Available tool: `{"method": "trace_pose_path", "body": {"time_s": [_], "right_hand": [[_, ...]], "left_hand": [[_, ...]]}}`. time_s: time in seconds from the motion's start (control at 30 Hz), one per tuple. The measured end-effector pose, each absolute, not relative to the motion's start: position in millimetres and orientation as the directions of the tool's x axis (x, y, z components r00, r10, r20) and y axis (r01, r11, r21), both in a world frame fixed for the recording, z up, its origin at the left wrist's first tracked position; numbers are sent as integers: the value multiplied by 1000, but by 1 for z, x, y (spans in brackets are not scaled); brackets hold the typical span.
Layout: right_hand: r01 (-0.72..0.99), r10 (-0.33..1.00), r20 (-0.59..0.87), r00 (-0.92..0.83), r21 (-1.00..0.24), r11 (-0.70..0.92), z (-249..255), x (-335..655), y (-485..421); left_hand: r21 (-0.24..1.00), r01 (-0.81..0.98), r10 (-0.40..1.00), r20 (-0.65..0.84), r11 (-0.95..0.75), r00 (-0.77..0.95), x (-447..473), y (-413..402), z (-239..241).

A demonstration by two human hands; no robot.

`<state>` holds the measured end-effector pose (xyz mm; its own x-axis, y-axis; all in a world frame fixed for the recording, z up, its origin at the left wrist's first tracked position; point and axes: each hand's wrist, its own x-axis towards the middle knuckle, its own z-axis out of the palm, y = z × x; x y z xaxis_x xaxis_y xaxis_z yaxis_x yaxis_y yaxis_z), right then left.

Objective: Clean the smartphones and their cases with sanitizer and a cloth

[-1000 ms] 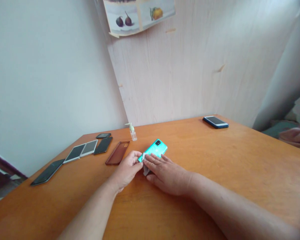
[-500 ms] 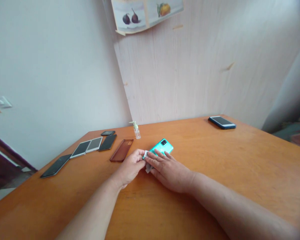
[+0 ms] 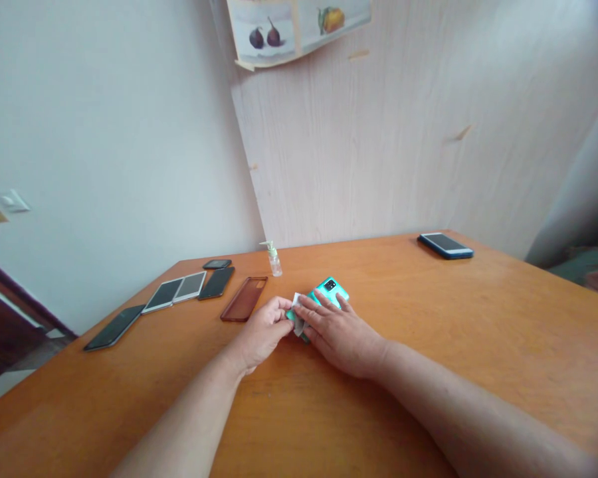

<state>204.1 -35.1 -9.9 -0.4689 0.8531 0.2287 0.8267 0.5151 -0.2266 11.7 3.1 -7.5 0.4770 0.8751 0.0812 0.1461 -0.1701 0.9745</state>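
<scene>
Turquoise phone (image 3: 337,291) on the desk (image 3: 279,411) before you, camera side up | your left hand (image 3: 265,326) pinched on its near end | your right hand (image 3: 346,338) nearly flat, pressing white tissue (image 3: 298,323) on its back | brown case (image 3: 243,300) already off, lying left | wiping seems unfinished

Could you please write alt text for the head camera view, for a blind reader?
A left hand has the near end of a teal phone in its grip, while the right hand holds a white tissue against the phone's back. On the table around them are a brown case, a pump bottle and several other phones.
</scene>
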Motion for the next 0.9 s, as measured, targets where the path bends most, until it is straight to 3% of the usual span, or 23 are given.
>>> {"method": "trace_pose_path", "body": {"time_s": [0.2, 0.27, 0.5, 0.57, 0.77, 0.9], "right_hand": [[942, 983, 126, -136, -290, 168, -14, 238, -7], [938, 980, 120, -160, -289, 189, -14, 237, -9], [787, 828, 153, -539, -259, 560, -9, 200, -47], [810, 851, 144, -504, -261, 524, -8, 205, -44], [957, 991, 72, -109, -262, 124, -15, 234, -14], [937, 981, 65, -183, -291, 194, -19, 213, -30]], "left_hand": [[956, 228, 893, 68, -186, 445, 12, 1, -5], [953, 239, 896, 67, -188, 438, 11, 3, -6], [966, 195, 901, 74, -172, 428, 10, 6, -12], [961, 213, 910, 75, -174, 408, 10, 5, -10], [948, 267, 920, 59, -173, 388, 11, 3, -5], [944, 271, 924, 79, -190, 375, 8, 7, -9]]}}
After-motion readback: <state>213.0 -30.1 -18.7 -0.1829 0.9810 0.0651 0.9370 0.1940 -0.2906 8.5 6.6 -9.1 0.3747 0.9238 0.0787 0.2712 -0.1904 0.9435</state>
